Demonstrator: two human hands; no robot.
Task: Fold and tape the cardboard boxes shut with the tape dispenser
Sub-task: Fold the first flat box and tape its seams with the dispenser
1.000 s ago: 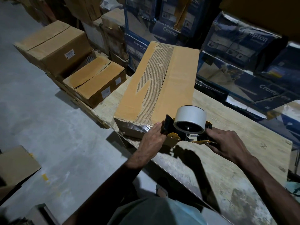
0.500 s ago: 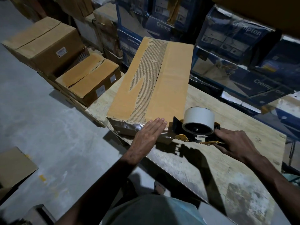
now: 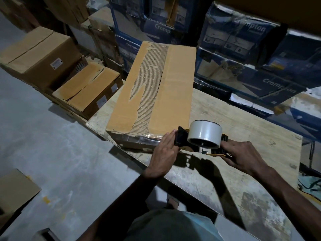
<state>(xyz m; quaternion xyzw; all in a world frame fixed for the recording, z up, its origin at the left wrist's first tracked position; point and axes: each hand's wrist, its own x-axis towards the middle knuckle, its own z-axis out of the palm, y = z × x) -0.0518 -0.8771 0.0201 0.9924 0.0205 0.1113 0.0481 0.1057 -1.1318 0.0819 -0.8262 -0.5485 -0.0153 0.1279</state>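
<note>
Your right hand is curling its fingers round the handle of the tape dispenser, just beside the near end of the cardboard box. Your left hand is pressing flat, fingers straight, against that near end. The box is lying on the table, with blue cartons stacked behind it

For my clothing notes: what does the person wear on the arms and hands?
Nothing that shows: the left forearm and right forearm are bare, with no sleeve, glove, watch or ring visible in the dim light.
</note>
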